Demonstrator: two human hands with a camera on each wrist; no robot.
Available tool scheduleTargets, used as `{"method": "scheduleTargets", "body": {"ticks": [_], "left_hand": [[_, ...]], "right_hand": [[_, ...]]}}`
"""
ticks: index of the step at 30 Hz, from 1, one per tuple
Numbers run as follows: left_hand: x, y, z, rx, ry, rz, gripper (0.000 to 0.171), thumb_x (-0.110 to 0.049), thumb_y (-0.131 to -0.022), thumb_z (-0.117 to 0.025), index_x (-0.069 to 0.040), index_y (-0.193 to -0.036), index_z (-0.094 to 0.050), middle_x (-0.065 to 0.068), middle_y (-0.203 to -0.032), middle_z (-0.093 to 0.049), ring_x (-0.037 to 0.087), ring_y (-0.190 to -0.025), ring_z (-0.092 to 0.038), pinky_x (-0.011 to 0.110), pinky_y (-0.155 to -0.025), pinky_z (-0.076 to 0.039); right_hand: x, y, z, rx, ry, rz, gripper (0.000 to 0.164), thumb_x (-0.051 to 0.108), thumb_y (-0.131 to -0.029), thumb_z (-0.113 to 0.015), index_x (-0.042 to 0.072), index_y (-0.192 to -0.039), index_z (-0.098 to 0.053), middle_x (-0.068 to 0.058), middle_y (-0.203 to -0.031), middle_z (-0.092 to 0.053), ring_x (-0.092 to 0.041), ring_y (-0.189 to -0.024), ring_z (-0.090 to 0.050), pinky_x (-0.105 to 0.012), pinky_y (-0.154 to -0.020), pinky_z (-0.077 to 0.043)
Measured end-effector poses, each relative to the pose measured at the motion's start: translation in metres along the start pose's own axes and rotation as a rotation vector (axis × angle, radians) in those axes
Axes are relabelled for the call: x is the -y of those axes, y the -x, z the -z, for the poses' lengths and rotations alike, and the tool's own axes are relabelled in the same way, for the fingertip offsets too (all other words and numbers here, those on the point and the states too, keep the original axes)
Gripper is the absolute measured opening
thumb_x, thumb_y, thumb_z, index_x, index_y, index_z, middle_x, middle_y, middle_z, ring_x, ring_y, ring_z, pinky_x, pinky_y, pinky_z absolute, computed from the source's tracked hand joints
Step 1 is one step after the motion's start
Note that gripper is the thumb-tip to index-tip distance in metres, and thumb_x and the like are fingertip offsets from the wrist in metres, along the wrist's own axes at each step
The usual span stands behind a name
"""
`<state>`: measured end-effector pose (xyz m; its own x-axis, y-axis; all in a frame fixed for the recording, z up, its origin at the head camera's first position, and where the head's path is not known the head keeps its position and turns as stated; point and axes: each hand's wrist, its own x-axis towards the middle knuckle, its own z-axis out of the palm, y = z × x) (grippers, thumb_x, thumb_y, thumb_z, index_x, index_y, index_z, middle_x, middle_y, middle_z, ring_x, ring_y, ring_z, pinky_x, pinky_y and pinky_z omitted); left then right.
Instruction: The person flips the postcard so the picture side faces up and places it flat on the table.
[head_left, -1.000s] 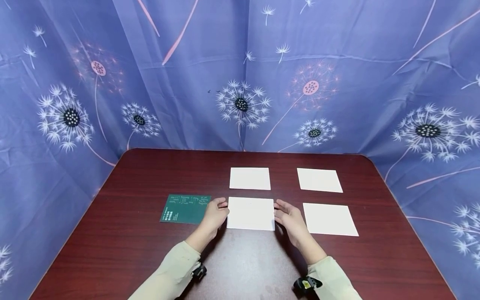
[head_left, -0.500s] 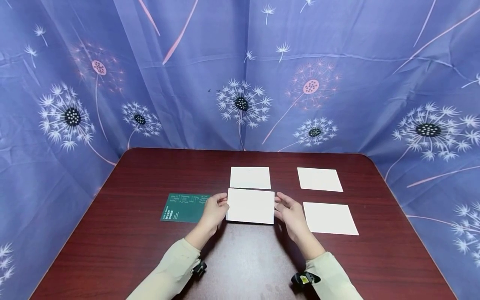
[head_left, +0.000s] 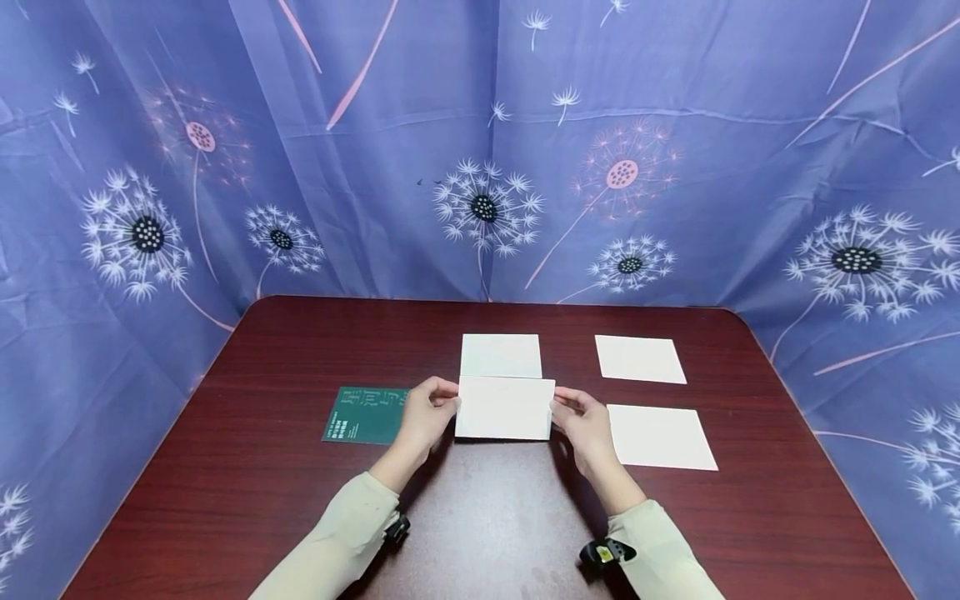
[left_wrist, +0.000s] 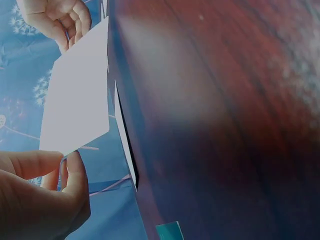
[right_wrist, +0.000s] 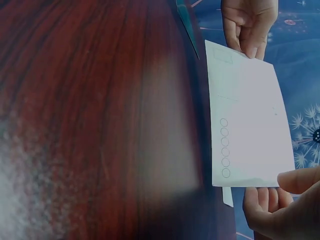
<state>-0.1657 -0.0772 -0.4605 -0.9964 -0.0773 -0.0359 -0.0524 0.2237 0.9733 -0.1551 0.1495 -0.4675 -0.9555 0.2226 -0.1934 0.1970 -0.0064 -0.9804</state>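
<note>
A white postcard (head_left: 504, 408) is held up above the table, tilted, between both hands. My left hand (head_left: 420, 423) pinches its left edge between thumb and fingers. At the opposite edge, my right hand (head_left: 591, 433) grips it, with the thumb on the face and the fingers behind. The right wrist view shows a printed stamp box and a column of small circles on the postcard (right_wrist: 245, 120). In the left wrist view the side of the postcard (left_wrist: 77, 90) facing that camera looks plain.
Beyond the held postcard lies a white card (head_left: 501, 354). Two more white cards, a far one (head_left: 641, 359) and a nearer one (head_left: 662, 437), lie on the right. A green printed card (head_left: 365, 417) lies left, partly behind my left hand. All rest on the dark red table (head_left: 225, 483).
Both hands have raised the postcard and tilted its face up toward the head view. It now meets the near edge of the far card in that view. The other cards have stayed put.
</note>
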Motion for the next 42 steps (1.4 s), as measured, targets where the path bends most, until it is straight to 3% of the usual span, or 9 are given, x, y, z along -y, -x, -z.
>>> {"method": "scheduleTargets", "body": {"ticks": [6,15,19,24,29,32,37,42], "left_hand": [[0.004,-0.003,0.001,-0.009,0.035,-0.037,0.010,0.007,-0.083,-0.063,0.006,-0.093,-0.065,0.017,-0.088,-0.066,0.014,-0.074,-0.056,0.021,-0.066,-0.047],[0.001,-0.004,0.001,-0.031,0.091,-0.060,0.008,0.007,-0.082,-0.066,0.006,-0.090,-0.067,0.013,-0.080,-0.066,0.010,-0.066,-0.053,0.018,-0.060,-0.044],[0.001,-0.004,0.002,-0.014,0.145,-0.049,0.010,0.009,-0.083,-0.065,0.008,-0.092,-0.068,0.022,-0.083,-0.068,0.018,-0.067,-0.062,0.027,-0.065,-0.054],[0.000,-0.004,0.005,-0.021,0.147,-0.004,0.014,0.003,-0.088,-0.062,0.006,-0.098,-0.071,0.016,-0.086,-0.070,0.023,-0.072,-0.066,0.037,-0.072,-0.057],[0.002,-0.005,0.007,-0.012,0.150,0.000,0.017,0.001,-0.086,-0.065,0.007,-0.101,-0.067,0.016,-0.085,-0.070,0.013,-0.067,-0.063,0.028,-0.067,-0.054],[0.003,-0.006,0.007,0.020,0.126,-0.012,0.025,0.004,-0.084,-0.065,0.006,-0.109,-0.063,0.017,-0.083,-0.069,0.011,-0.065,-0.061,0.025,-0.064,-0.053],[0.006,-0.007,0.009,0.106,0.064,0.004,0.043,0.010,-0.083,-0.062,0.004,-0.125,-0.058,0.016,-0.084,-0.066,0.012,-0.064,-0.061,0.032,-0.065,-0.056],[0.010,-0.007,0.010,0.170,-0.003,0.021,0.045,0.013,-0.081,-0.062,0.008,-0.125,-0.056,0.015,-0.083,-0.061,0.012,-0.060,-0.059,0.034,-0.062,-0.056]], "right_hand": [[-0.001,-0.001,0.001,-0.017,-0.026,-0.010,0.025,-0.005,-0.089,-0.061,-0.012,-0.113,-0.059,-0.009,-0.093,-0.063,-0.009,-0.080,-0.062,-0.022,-0.076,-0.054],[0.004,-0.003,0.004,-0.038,-0.118,0.010,0.019,-0.007,-0.087,-0.064,-0.013,-0.105,-0.062,-0.004,-0.083,-0.066,-0.013,-0.076,-0.067,-0.033,-0.080,-0.056],[0.005,-0.004,0.005,-0.010,-0.161,0.026,0.022,-0.009,-0.089,-0.059,-0.017,-0.109,-0.060,-0.006,-0.083,-0.068,-0.015,-0.078,-0.068,-0.033,-0.081,-0.055],[0.007,-0.004,0.007,0.003,-0.155,0.005,0.025,-0.003,-0.093,-0.054,-0.019,-0.111,-0.059,-0.009,-0.090,-0.070,-0.011,-0.077,-0.068,-0.034,-0.082,-0.055],[0.008,-0.004,0.007,0.011,-0.105,-0.011,0.027,-0.004,-0.087,-0.065,-0.016,-0.111,-0.062,-0.003,-0.084,-0.069,-0.006,-0.073,-0.066,-0.029,-0.075,-0.057],[0.009,-0.004,0.008,0.039,-0.055,-0.002,0.032,-0.007,-0.086,-0.064,-0.010,-0.117,-0.061,-0.002,-0.080,-0.069,-0.006,-0.072,-0.065,-0.022,-0.069,-0.056],[0.008,-0.003,0.011,0.100,0.032,0.007,0.045,-0.009,-0.086,-0.062,-0.002,-0.130,-0.057,-0.008,-0.087,-0.066,-0.008,-0.076,-0.064,-0.023,-0.070,-0.056],[0.005,-0.003,0.013,0.135,0.123,-0.003,0.049,-0.009,-0.083,-0.063,-0.003,-0.131,-0.056,-0.014,-0.092,-0.062,-0.010,-0.073,-0.062,-0.026,-0.068,-0.056]]}}
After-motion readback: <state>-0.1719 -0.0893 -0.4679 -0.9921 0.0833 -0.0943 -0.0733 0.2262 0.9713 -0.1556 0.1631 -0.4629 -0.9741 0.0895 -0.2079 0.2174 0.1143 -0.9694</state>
